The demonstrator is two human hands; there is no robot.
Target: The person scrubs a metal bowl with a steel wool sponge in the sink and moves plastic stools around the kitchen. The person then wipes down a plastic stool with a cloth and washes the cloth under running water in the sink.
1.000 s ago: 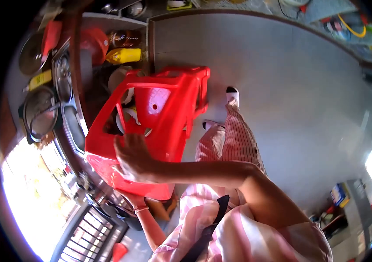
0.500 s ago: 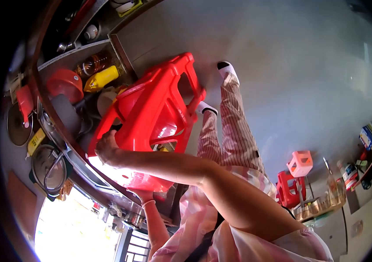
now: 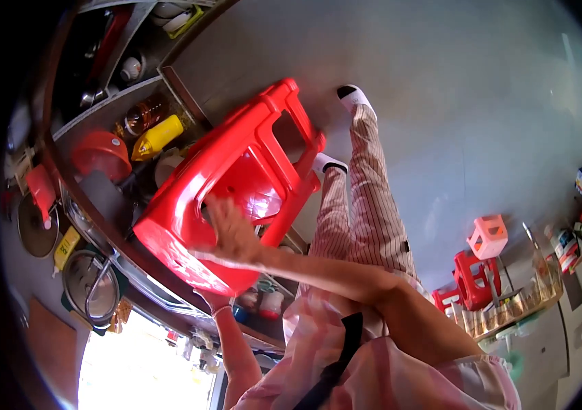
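Note:
A red plastic stool (image 3: 195, 195) is tilted on its side in front of the cabinet, its seat end toward the lower left and its legs toward the upper right. My left hand (image 3: 216, 301), with a band at the wrist, grips the stool's seat end from underneath; its fingers are mostly hidden behind the plastic. My right hand (image 3: 233, 236) lies across the near side of the stool, fingers spread and blurred by motion. Whether its palm touches the plastic I cannot tell.
On the left, open cabinet shelves hold a yellow bottle (image 3: 157, 137), a red bowl (image 3: 101, 156) and a bottle of brown liquid (image 3: 146, 115). Pot lids (image 3: 90, 285) are by the counter (image 3: 106, 222). A pink stool (image 3: 488, 236) and another red stool (image 3: 472, 281) stand at right.
My right hand has left the stool's far edge, moved right along its side and spread its fingers. The stool has turned, showing more of its hollow underside. My left hand stays beneath it.

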